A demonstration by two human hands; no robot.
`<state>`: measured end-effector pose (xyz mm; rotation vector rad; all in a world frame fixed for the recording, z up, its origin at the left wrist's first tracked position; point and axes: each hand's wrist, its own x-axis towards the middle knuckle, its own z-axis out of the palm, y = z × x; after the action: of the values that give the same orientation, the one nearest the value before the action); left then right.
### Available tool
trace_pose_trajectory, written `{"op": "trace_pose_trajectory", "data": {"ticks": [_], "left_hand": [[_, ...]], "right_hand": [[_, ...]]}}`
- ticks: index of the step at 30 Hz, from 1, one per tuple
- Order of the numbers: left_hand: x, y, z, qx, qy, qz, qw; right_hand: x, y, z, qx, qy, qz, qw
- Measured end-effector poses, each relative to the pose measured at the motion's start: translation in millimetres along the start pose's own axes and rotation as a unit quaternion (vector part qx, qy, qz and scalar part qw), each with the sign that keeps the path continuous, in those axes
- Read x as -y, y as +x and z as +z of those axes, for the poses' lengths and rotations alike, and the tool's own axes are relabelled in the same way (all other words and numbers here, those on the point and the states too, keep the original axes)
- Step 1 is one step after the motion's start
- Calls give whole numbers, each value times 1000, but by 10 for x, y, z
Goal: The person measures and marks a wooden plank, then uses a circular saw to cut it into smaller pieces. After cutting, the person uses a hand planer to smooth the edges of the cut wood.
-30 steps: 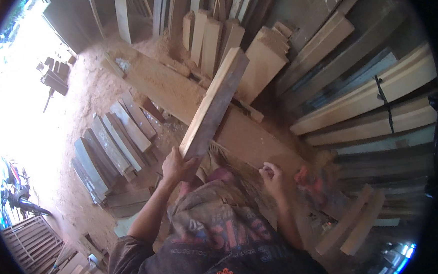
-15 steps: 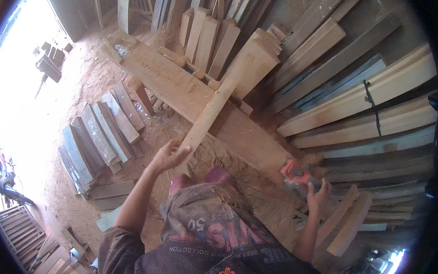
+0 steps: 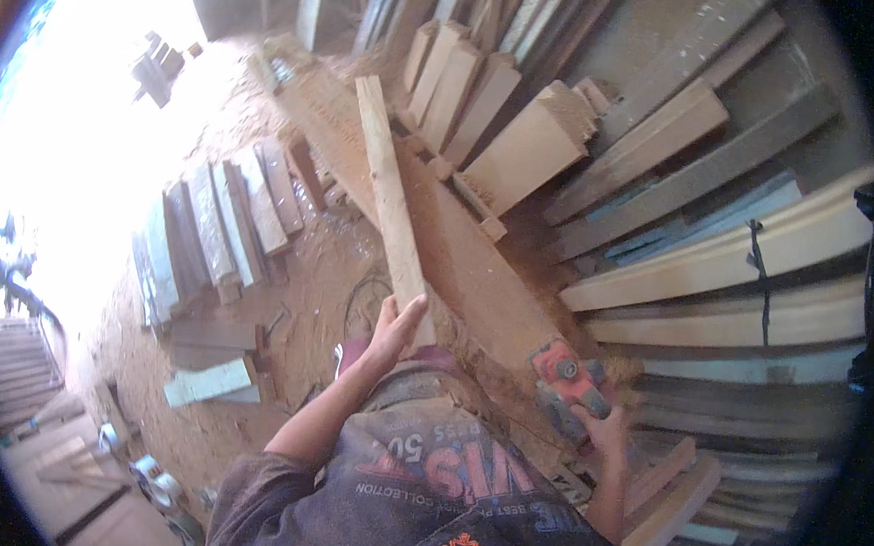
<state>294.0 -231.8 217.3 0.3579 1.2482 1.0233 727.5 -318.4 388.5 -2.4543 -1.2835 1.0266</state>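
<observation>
My left hand (image 3: pixel 396 331) is closed round the near end of a long, narrow wooden board (image 3: pixel 390 195). From that hand the board slants away and a little left, across the wide dusty plank bench (image 3: pixel 472 275). Over on the right, my right hand (image 3: pixel 604 430) grips the rear handle of a red and grey electric planer (image 3: pixel 571 376). The planer sits at the near right end of the bench, its underside hidden. Wood dust lies along the bench top.
Short wood blocks (image 3: pixel 525 143) stand behind the bench. Long planks (image 3: pixel 727 281) line the right side, some tied with a black strap (image 3: pixel 757 273). On the dusty ground at left lie rows of short boards (image 3: pixel 215 224). Curved offcuts (image 3: pixel 678 503) rest beside my right forearm.
The held board has swung its far end leftward, off the thick blocks behind the bench. My left hand has moved right, closer to my body. My right hand stays on the planer.
</observation>
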Motion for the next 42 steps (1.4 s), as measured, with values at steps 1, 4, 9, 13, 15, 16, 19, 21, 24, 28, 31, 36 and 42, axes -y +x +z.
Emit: {"op": "trace_pose_trajectory", "data": {"ticks": [1, 4, 9, 13, 15, 16, 19, 21, 24, 28, 31, 36, 42], "left_hand": [[29, 46, 43, -7, 33, -22, 999], [-39, 48, 9, -26, 34, -7, 999], [-384, -385, -310, -41, 15, 24, 999], [-415, -618, -205, -271, 465, 12, 843], [-325, -643, -49, -288, 558, 87, 774], [-292, -640, 3, -289, 600, 116, 737], [-241, -584, 87, -291, 588, 143, 741], [-234, -566, 93, -295, 587, 154, 738], [-232, -575, 40, -295, 566, 146, 756], [-208, -561, -107, -281, 461, 114, 834], [-161, -449, -211, -96, 154, 73, 981], [69, -253, 16, 4, -113, 52, 992], [200, -238, 298, -75, -154, 88, 981]], "right_hand": [[82, 15, 35, 22, 26, -25, 999], [395, 101, 218, -15, -43, -93, 995], [831, 373, 574, 40, 24, -120, 992], [962, 503, 689, 62, 11, -213, 975], [978, 523, 691, 54, 21, -244, 968], [987, 527, 693, 50, 24, -256, 965], [1002, 528, 682, 92, 32, -205, 974], [1000, 532, 676, 95, 46, -231, 967], [960, 556, 693, 103, 70, -231, 965], [867, 633, 744, 93, 34, -221, 970], [838, 687, 764, 83, 69, -272, 956], [886, 655, 714, 125, 54, -215, 967], [834, 714, 750, 109, 60, -247, 961]]}}
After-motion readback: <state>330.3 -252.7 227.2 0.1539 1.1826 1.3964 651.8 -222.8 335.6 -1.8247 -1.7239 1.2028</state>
